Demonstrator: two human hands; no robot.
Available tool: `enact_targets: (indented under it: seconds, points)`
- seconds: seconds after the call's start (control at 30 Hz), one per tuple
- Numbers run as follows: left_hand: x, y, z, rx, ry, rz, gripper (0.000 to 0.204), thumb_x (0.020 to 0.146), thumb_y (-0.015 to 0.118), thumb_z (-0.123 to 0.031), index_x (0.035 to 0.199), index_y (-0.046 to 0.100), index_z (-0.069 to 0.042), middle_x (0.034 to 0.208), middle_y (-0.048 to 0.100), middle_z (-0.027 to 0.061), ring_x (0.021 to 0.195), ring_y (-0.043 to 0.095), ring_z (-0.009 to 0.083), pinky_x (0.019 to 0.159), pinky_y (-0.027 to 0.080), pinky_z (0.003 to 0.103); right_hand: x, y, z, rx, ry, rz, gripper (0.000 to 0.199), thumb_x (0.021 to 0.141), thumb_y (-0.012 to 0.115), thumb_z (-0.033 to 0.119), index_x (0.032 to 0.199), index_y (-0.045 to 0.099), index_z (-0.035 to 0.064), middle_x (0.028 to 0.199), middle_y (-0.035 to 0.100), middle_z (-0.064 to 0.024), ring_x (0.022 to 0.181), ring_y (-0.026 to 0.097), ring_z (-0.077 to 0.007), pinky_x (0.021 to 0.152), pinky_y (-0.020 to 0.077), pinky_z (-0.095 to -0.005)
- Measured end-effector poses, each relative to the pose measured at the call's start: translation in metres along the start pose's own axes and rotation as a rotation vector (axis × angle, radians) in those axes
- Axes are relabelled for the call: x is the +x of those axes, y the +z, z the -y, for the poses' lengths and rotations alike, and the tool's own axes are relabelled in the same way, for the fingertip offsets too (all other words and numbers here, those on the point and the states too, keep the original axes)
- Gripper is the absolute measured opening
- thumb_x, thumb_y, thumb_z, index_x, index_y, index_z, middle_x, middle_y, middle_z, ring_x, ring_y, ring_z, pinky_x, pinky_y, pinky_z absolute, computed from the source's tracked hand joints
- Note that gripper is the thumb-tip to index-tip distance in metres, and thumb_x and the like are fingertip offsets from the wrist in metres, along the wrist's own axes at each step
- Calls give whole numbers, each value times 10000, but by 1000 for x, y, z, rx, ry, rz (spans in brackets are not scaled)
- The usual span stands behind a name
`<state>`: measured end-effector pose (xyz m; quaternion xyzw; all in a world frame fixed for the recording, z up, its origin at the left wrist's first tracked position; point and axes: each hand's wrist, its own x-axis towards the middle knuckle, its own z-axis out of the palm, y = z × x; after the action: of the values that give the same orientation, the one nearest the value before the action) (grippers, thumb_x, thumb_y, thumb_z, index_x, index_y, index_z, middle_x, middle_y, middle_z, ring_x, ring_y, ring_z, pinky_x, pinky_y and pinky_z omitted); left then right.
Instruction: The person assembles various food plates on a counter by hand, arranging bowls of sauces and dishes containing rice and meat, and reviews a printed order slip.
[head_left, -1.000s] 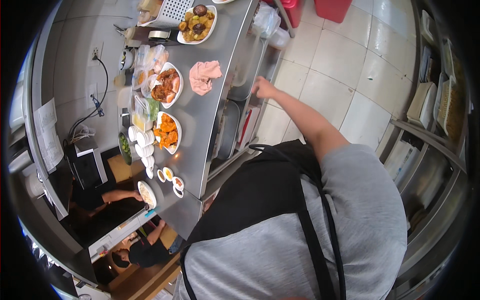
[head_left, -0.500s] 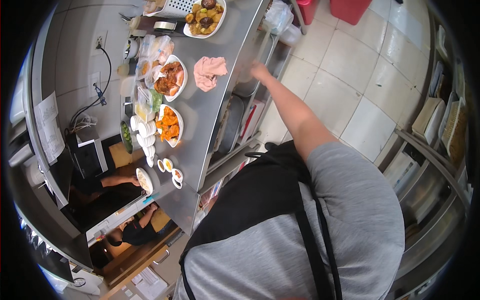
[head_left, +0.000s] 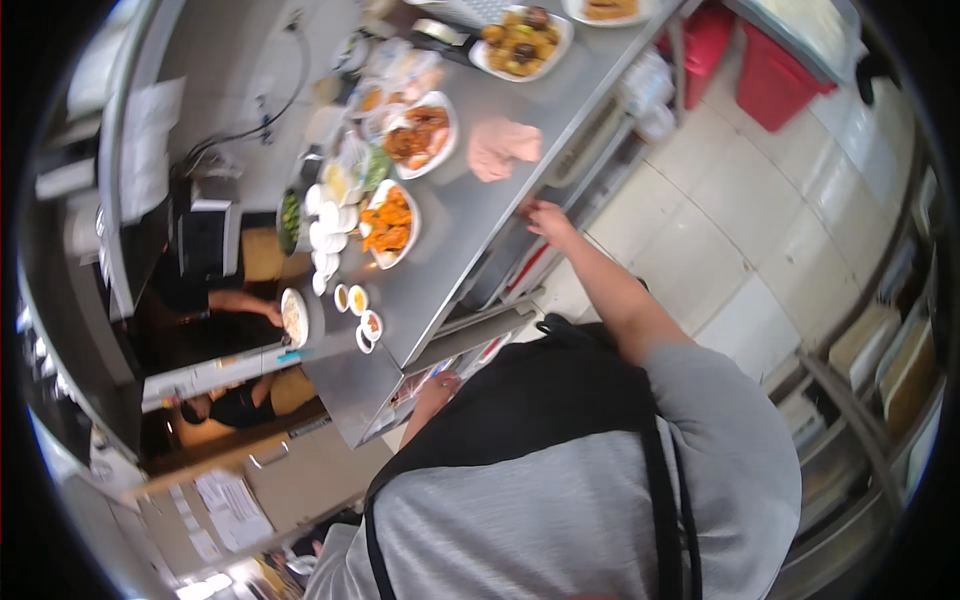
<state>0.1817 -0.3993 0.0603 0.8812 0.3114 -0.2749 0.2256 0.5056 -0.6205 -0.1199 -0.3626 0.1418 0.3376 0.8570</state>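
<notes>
My right hand (head_left: 546,218) is at the edge of the steel counter (head_left: 450,225), over the shelf below it. Its fingers are curled; what they hold, if anything, is blurred. Lower down, my left hand (head_left: 437,388) shows beside the counter's near corner, by the items on the under-shelf. Its fingers are too smeared to read. Closest to my right hand on the counter lies a crumpled pink cloth (head_left: 500,148). Left of it stand a white bowl of orange-coated pieces (head_left: 390,222) and a white bowl of reddish-brown fried food (head_left: 418,138).
Small sauce cups (head_left: 358,299) and stacked white cups (head_left: 325,220) stand along the counter. Another person's hand (head_left: 272,312) touches a white oval dish (head_left: 294,318) at the pass. A bowl of yellow chunks (head_left: 520,45) stands farther off. Red bins (head_left: 775,80) stand on the tiled floor.
The view has turned, shifting the counter to the right. My left hand has come into view. My right hand has moved nearer along the counter edge. Another dish shows at the far end.
</notes>
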Motion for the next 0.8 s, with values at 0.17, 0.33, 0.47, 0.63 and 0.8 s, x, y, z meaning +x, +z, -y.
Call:
enact_targets:
  seconds: [0.17,0.33,0.47,0.63,0.8]
  points:
    - [-3,-1,-28,16,45,67,377,741,612,-360,973,610,-62,907,622,142,885,580,286,776,441,345,7,-27,-5,-328,-251,118,109,779,552,99,680,564,55,572,514,16,501,424,-62,453,338,-204]
    - [25,-12,-37,-250,86,248,385,771,589,-401,955,627,-65,863,624,78,819,579,159,718,465,294,-12,-64,-6,-827,-336,-56,121,769,465,41,678,541,63,561,495,12,537,452,-77,497,360,-217]
    - [43,-48,-46,-766,118,285,324,853,511,-306,1010,580,-31,922,592,25,831,561,116,740,471,252,-60,-52,11,-1340,-421,37,27,750,534,44,748,561,42,629,561,-55,582,515,-107,512,403,-237]
    - [68,-81,-29,-961,175,191,317,860,510,-274,1049,543,-22,957,573,58,846,559,130,764,465,262,-112,9,71,-1275,-607,75,114,694,617,42,800,581,20,739,575,-128,654,572,-235,595,467,-305]
    - [86,-94,1,-1146,144,184,345,862,504,-270,1079,511,-2,954,563,92,876,563,178,775,473,296,-120,127,129,-1342,-874,30,109,708,625,54,788,568,6,686,551,-107,613,539,-210,564,434,-290]
